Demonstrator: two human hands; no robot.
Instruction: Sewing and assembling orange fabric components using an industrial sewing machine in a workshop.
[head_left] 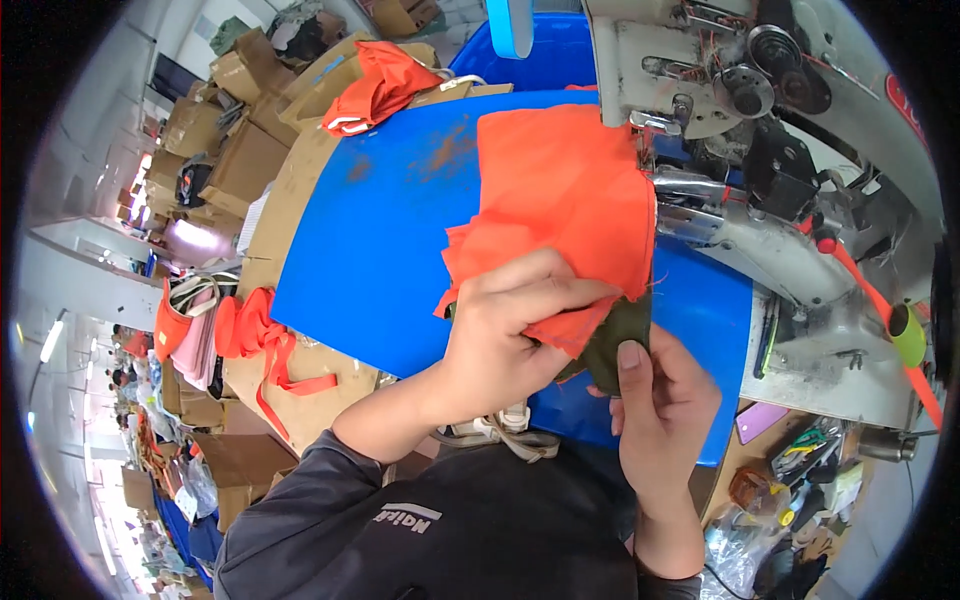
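Note:
An orange fabric piece (pixel 560 180) lies on the blue work surface (pixel 390 230), its right edge beside the needle area of the sewing machine (pixel 690 190). My left hand (pixel 510 320) pinches the near corner of this fabric between thumb and fingers. Just right of it, my right hand (pixel 660 410) grips a dark green fabric piece (pixel 615 350), thumb on top. The green piece meets the orange one along the near right edge, and part of it is hidden behind my left fingers. Loose threads stick out there.
Orange strap (pixel 250 325) lies coiled on the left of the table, with another orange cloth bundle (pixel 380 85) at the far edge. A blue bin (pixel 545 50) stands behind. Tools and a bottle (pixel 760 495) crowd the lower right. Cardboard boxes (pixel 245 170) are piled at left.

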